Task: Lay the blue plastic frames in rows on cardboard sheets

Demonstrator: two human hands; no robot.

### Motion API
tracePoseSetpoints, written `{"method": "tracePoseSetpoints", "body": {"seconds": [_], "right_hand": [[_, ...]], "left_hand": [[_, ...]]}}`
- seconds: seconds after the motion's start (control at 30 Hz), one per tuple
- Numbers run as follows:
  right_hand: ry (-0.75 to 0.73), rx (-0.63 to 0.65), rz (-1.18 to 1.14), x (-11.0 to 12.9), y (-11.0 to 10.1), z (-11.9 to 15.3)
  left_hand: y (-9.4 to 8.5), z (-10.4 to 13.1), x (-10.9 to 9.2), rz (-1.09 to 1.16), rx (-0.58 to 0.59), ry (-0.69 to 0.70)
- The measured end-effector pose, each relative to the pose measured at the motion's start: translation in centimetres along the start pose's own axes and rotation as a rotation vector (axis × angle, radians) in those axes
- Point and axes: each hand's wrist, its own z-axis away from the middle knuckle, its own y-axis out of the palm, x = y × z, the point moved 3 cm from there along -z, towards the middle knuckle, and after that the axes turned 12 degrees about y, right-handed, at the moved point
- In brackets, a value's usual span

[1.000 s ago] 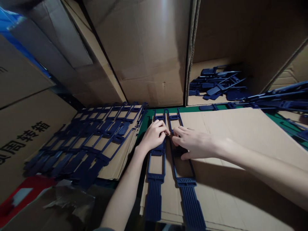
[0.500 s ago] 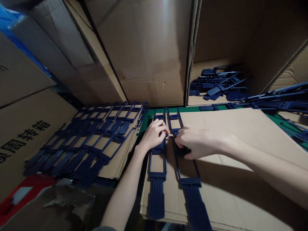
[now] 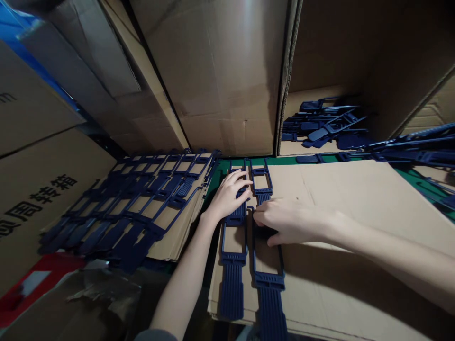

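Note:
My left hand (image 3: 230, 194) lies over the left column of dark blue plastic pieces, fingers stretched and a little apart, gripping nothing. Below it lies a blue piece with an open frame and ribbed paddle end (image 3: 232, 289). My right hand (image 3: 280, 219) is closed on the upper part of a similar blue plastic frame (image 3: 270, 280), just right of that piece. The paddle end of this frame reaches past the near edge of the cardboard sheet (image 3: 341, 194). Another blue piece (image 3: 261, 177) lies above my right hand. The fingertips of my right hand are partly hidden.
On the left, a cardboard stack (image 3: 170, 246) carries rows of similar blue pieces. A large open carton (image 3: 320, 57) at the back right holds a loose heap of them (image 3: 327, 125). More blue pieces (image 3: 423, 149) lie at far right. A red object (image 3: 39, 279) sits at lower left.
My right hand has drawn the blue frame slightly nearer and turned it straighter, its paddle end swinging left. The fingers of my left hand have uncurled and spread.

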Motion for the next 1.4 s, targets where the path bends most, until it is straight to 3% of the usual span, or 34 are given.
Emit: {"method": "tracePoseSetpoints", "body": {"seconds": [0.2,0.5,0.7,0.93,1.4], "right_hand": [[-0.061,-0.137,0.025,-0.15,0.24,-0.02],[0.017,-0.037,0.081,0.79,-0.11,0.46],[0.042,-0.178,0.116,0.52,0.11,0.44],[0.08,-0.243,0.13,0.42,0.29,0.24],[0.109,-0.205,0.116,-0.13,0.82,-0.2]], "left_hand": [[0.29,0.14,0.33,0.031,0.025,-0.025],[0.39,0.2,0.43,0.033,0.048,-0.021],[0.36,0.16,0.37,0.023,0.049,-0.013],[0.4,0.17,0.32,0.022,0.056,-0.01],[0.35,0.22,0.22,0.057,0.071,-0.005]]}}
